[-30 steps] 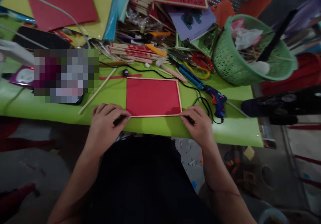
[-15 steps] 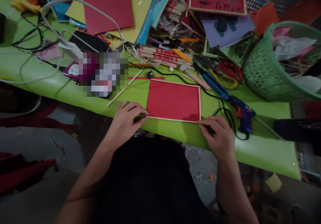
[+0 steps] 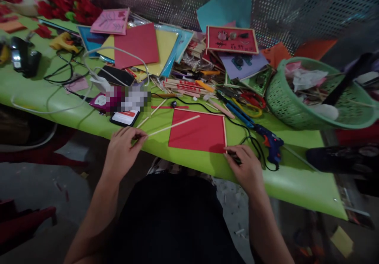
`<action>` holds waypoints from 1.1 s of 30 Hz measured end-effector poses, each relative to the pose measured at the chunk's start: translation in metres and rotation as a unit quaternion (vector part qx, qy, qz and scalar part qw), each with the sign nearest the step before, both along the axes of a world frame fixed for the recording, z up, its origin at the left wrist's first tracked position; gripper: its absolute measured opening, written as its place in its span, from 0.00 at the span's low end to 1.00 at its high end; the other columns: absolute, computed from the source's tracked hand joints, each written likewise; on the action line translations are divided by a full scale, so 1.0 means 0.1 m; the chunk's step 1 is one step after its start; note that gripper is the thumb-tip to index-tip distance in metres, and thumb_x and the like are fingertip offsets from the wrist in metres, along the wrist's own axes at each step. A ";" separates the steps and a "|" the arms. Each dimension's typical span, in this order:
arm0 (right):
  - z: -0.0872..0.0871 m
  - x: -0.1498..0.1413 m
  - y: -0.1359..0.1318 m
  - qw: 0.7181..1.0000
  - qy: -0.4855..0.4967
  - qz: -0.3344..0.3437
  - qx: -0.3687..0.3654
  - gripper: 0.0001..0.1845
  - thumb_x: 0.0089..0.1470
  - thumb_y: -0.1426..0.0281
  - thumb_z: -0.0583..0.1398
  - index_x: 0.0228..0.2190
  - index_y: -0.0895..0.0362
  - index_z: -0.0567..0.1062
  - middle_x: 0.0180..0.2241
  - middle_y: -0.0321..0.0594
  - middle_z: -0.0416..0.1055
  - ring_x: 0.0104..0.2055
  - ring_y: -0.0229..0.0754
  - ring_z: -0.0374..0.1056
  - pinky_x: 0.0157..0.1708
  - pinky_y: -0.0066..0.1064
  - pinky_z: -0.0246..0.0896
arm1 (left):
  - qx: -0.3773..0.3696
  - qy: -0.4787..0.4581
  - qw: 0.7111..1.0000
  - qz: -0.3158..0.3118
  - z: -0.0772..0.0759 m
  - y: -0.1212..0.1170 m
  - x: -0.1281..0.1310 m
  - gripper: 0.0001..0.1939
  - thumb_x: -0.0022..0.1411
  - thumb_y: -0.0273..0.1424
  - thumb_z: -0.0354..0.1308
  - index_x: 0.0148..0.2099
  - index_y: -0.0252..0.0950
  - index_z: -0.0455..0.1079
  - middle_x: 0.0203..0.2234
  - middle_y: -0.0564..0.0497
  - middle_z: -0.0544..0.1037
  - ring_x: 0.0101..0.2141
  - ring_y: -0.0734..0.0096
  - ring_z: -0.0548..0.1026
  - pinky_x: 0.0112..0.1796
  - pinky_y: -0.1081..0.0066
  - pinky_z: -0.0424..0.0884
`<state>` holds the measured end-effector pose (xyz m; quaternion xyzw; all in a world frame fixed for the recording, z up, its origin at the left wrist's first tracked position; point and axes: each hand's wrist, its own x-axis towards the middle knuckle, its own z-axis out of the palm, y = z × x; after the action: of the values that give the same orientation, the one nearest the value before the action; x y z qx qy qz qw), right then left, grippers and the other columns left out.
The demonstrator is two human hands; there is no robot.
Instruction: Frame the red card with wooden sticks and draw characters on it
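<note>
My left hand (image 3: 124, 147) pinches one end of a thin wooden stick (image 3: 174, 126). The stick slants up to the right, its far end above a red card (image 3: 197, 135). Pale sticks line the card's top and right edges; its left and front edges are bare. At the card's front right corner, my right hand (image 3: 244, 165) has thumb and fingers closed on the corner. Another wooden stick (image 3: 151, 114) lies left of the card, partly behind the held one. A blue glue gun (image 3: 271, 143) rests on the green table right of the card.
A green basket (image 3: 284, 102) of scraps stands at the right. Behind the card lie bundled sticks (image 3: 183, 86), scissors (image 3: 251, 99) and coloured sheets (image 3: 139, 47). A phone (image 3: 126, 117) sits at the left. A black cable (image 3: 204, 105) runs behind the card.
My left hand has moved left, lifting the stick off the card's front edge. My right hand stays at the corner. The view has swung to the left and shows more of the table's back.
</note>
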<state>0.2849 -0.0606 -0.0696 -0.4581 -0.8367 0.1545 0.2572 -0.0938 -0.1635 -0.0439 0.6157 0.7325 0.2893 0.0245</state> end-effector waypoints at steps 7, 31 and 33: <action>-0.01 0.00 0.01 1.000 0.010 0.011 0.002 0.09 0.66 0.66 0.59 0.42 0.54 0.78 0.40 0.44 0.73 0.41 0.47 0.72 0.41 0.39 0.68 | 0.004 0.039 0.992 0.119 -0.09 -0.18 -0.09 0.08 0.69 0.36 0.54 0.41 0.41 0.72 0.35 0.48 0.80 0.39 0.57 0.76 0.45 0.59 0.66; 0.07 -0.05 0.01 0.999 0.034 0.015 0.003 0.08 0.65 0.69 0.59 0.39 0.53 0.79 0.38 0.44 0.74 0.41 0.47 0.73 0.41 0.38 0.69 | -0.012 0.065 0.996 -0.057 0.28 0.72 0.48 0.12 0.70 0.33 0.56 0.53 0.41 0.75 0.49 0.45 0.79 0.51 0.50 0.74 0.51 0.52 0.66; 0.07 -0.05 0.00 0.999 0.035 0.009 -0.002 0.08 0.64 0.69 0.59 0.40 0.54 0.79 0.38 0.44 0.74 0.41 0.47 0.73 0.41 0.38 0.69 | -0.035 0.077 0.986 -0.142 0.33 1.06 0.65 0.14 0.70 0.33 0.56 0.54 0.41 0.75 0.52 0.45 0.79 0.52 0.52 0.74 0.53 0.52 0.66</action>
<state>0.2801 -0.0605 -0.0622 -0.4455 -0.8310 0.1739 0.2841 -0.0288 -0.0573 -0.0104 0.7331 0.6466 0.2088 0.0302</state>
